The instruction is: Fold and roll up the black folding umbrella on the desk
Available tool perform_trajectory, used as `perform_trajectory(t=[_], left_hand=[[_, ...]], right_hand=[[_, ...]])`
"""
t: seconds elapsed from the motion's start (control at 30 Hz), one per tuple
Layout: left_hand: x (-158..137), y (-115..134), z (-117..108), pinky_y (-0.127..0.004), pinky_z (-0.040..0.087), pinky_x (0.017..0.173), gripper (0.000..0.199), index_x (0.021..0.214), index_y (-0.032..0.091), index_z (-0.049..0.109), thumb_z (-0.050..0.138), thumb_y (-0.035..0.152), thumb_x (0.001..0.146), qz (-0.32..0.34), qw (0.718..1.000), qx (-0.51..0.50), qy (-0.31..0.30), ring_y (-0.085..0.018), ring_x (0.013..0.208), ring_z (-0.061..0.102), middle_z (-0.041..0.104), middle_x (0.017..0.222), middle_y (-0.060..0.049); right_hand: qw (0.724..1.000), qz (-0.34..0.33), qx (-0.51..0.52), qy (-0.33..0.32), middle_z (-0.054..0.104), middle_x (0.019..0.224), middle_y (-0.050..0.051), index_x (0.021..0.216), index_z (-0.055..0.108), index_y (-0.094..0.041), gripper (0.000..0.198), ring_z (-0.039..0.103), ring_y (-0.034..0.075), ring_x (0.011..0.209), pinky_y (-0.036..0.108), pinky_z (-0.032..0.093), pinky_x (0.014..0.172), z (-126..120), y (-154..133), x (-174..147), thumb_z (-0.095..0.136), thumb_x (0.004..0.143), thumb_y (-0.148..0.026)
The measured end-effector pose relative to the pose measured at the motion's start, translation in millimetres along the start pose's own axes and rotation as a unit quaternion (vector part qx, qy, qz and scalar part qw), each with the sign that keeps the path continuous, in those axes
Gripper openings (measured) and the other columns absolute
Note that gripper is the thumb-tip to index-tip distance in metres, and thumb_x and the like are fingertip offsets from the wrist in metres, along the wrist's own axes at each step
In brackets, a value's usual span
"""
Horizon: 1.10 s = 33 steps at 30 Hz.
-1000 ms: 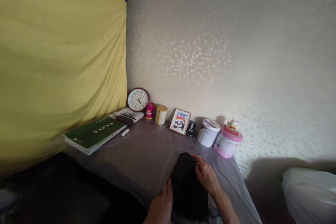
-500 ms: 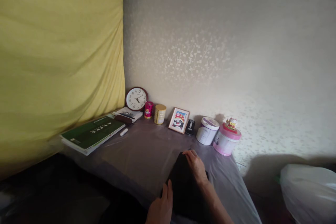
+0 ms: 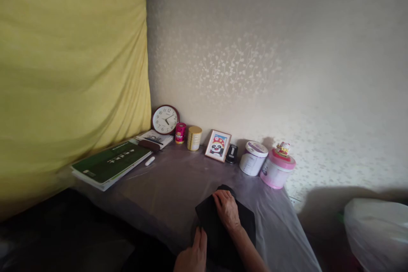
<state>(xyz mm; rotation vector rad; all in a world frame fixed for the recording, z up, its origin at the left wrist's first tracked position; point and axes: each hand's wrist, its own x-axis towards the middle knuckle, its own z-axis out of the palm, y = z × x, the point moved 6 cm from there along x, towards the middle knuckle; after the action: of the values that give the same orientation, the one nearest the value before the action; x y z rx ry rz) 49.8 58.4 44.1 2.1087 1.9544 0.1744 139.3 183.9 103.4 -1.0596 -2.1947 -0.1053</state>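
Note:
A black piece of folded cloth (image 3: 245, 225) lies on the table's near side; what kind of item it is I cannot make out. My right hand (image 3: 228, 210) is on its upper part, fingers curled and pinching a fold of it. At the cloth's left edge, my left hand (image 3: 193, 251) has its fingers pressed together against the fabric, with the thumb hidden. One corner of the cloth points left above my left hand, and a small rolled part sticks up beyond my right fingers.
Along the wall stand a round clock (image 3: 165, 119), a pink can (image 3: 180, 133), a yellow can (image 3: 194, 138), a panda picture frame (image 3: 217, 145), a black stapler-like object (image 3: 231, 154), a white tub (image 3: 253, 158) and a pink-lidded tub (image 3: 278, 169). A green book (image 3: 111, 162) lies left.
My right hand has drawn the cloth's upper edge back toward me and left, so a folded flap now points left. My left hand stays at the left edge, slightly lower.

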Motion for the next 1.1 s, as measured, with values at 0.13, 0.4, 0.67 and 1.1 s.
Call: perform_trajectory(t=[0.13, 0.4, 0.67, 1.1], left_hand=[[-6, 1, -24, -0.041, 0.047, 0.090, 0.063, 0.130, 0.017, 0.042, 0.054, 0.016, 0.068, 0.018, 0.999, -0.006, 0.028, -0.030, 0.113, 0.053, 0.049, 0.131, -0.015], [21, 10, -5, -0.049, 0.024, 0.108, 0.079, 0.141, 0.024, 0.015, 0.052, 0.013, 0.072, 0.086, 0.995, -0.046, 0.020, -0.031, 0.136, 0.018, 0.016, 0.149, -0.014], [31, 5, 24, -0.042, 0.030, 0.107, 0.076, 0.140, 0.022, 0.007, 0.035, 0.000, 0.073, 0.037, 0.997, -0.071, 0.020, -0.025, 0.134, 0.025, 0.019, 0.148, -0.011], [17, 16, 0, -0.037, 0.026, 0.110, 0.081, 0.140, 0.011, 0.012, 0.034, -0.006, 0.065, 0.013, 0.996, -0.087, -0.013, -0.025, 0.136, 0.018, 0.016, 0.149, -0.013]], right_hand=[[1.000, -0.001, 0.001, 0.001, 0.065, 0.080, 0.003, 0.078, 0.061, -0.019, 0.023, 0.058, 0.017, 0.081, 0.030, 0.042, 0.079, 2, 1, 1, 0.042, 0.091, -0.022], [1.000, -0.002, -0.004, -0.030, 0.067, 0.087, 0.006, 0.079, 0.062, -0.018, 0.029, 0.058, 0.019, 0.095, 0.033, 0.039, 0.090, 9, 5, -1, 0.036, 0.091, -0.017], [0.993, 0.033, 0.016, -0.112, 0.070, 0.097, 0.002, 0.088, 0.067, -0.024, 0.034, 0.054, 0.018, 0.111, 0.036, 0.033, 0.098, 19, 36, 12, 0.034, 0.091, -0.017], [0.970, 0.241, -0.041, -0.014, 0.067, 0.098, 0.012, 0.096, 0.063, -0.018, 0.036, 0.062, 0.023, 0.093, 0.033, 0.045, 0.084, -32, 108, -36, 0.031, 0.087, -0.031]])
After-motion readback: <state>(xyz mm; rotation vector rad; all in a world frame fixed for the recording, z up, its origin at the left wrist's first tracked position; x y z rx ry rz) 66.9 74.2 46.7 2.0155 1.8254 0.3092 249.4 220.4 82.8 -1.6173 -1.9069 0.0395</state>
